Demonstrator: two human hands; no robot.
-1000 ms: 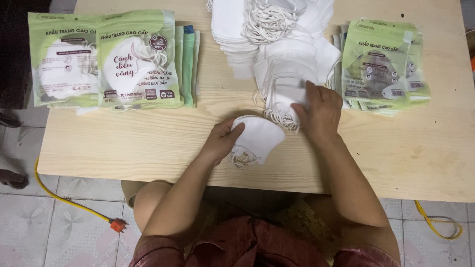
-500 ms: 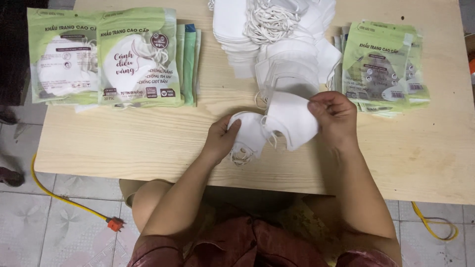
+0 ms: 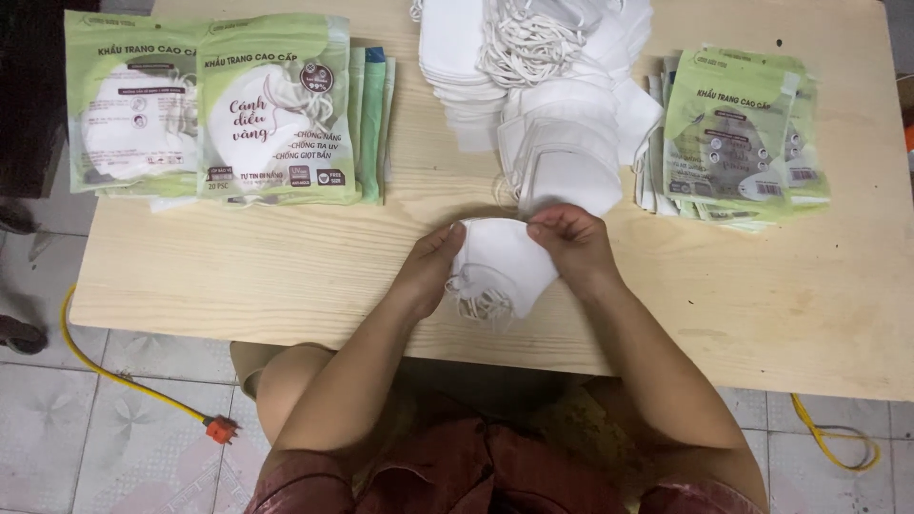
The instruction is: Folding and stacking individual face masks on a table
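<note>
A small stack of white face masks with looped ear cords rests near the front edge of a pale wooden table. My left hand grips the stack's left side. My right hand pinches its upper right edge. Just behind my hands lies a big heap of loose white masks with tangled cords.
Filled green-and-white mask packets lie at the table's back left. A pile of flat, unfilled green packets lies at the right. A yellow cable with an orange plug runs over the tiled floor at left, another yellow cable at right.
My right hand lifted one white mask off the heap and brought it down onto the masks under my left hand. Both hands now hold the stack together.
</note>
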